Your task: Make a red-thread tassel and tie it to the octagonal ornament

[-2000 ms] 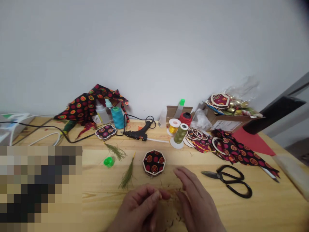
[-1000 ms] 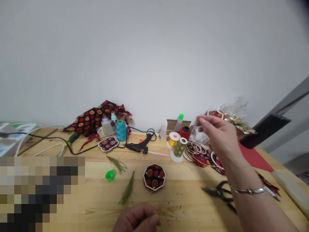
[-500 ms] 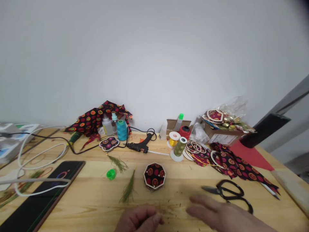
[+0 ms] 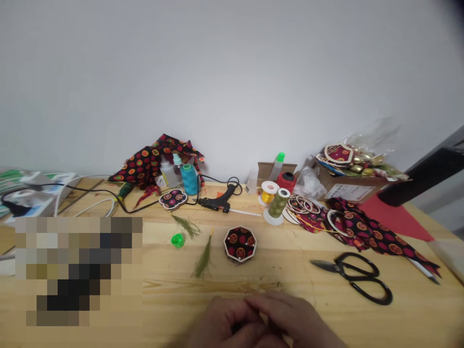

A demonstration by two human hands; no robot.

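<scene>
My left hand (image 4: 226, 324) and my right hand (image 4: 290, 321) meet at the bottom edge of the wooden table (image 4: 326, 314), fingers curled and pressed together over something too small to name. Just beyond them lies an octagonal fabric-covered piece (image 4: 239, 243). A green grass tuft (image 4: 203, 258) lies to its left. Black scissors (image 4: 357, 276) rest to the right of my right hand.
A glue gun (image 4: 217, 200), thread spools (image 4: 278, 203), a teal spool (image 4: 189, 179), bottles, patterned fabric (image 4: 366, 232), rings and a cardboard box (image 4: 350, 186) line the back. A green cap (image 4: 177, 239) lies left of centre. Cables run at far left.
My right hand reached up toward the box at the back right, then came down to the table and joined my left hand. The view shifted slightly.
</scene>
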